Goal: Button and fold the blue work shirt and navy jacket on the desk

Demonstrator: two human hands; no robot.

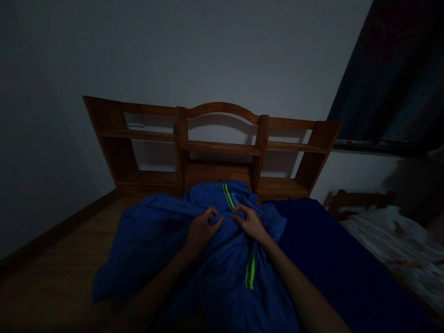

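Observation:
A blue work garment (222,259) with yellow-green reflective strips lies spread and rumpled in front of me. White lettering, partly covered, shows beside the upper strip. At its middle, my left hand (204,226) pinches a fold of the cloth between thumb and fingers. My right hand (250,223) grips the same fold a little to the right, just below the lettering. Both hands are closed on the fabric, a short gap apart. Whatever lies inside the fold is hidden, and the dim light blurs finer detail such as buttons or a zip.
A wooden shelf unit (222,148) stands against the wall behind the garment. Dark blue cloth (322,245) covers the surface on the right. Farther right are white plastic sheeting (398,236) and a wooden chair-like frame (360,199). A dark curtain (391,78) hangs at upper right.

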